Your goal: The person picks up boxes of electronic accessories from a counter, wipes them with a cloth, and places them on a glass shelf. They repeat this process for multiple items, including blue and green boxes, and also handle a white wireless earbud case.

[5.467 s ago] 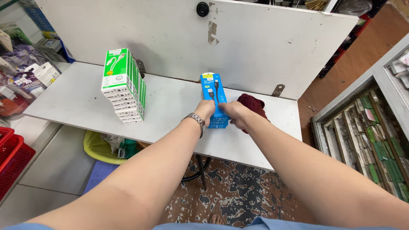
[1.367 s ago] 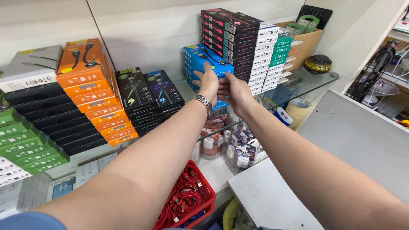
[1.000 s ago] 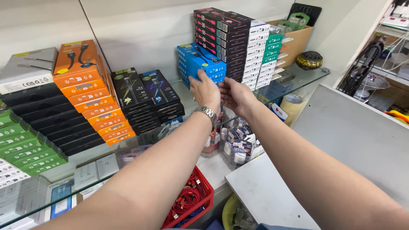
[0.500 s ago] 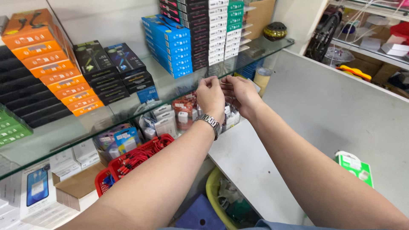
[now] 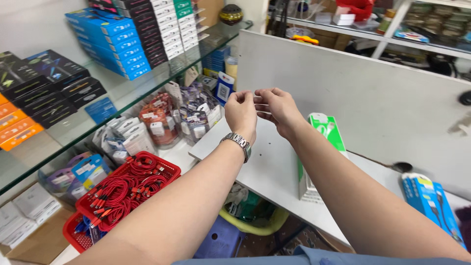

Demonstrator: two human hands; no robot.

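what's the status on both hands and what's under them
Left hand and right hand loosely curled, fingertips together, nothing visibly held. Both above white table. Nearest: green-and-white box stack, right of them. Nothing in the way.

A glass shelf runs along the wall and serves as landmark. On it, at the far end, stands a stack of flat blue cardboard boxes, with a taller stack of black and white boxes just beyond. Nearer along the shelf lie black boxes and orange boxes. Below the shelf sits a red plastic basket of coiled red cables, with small clear packets behind it.
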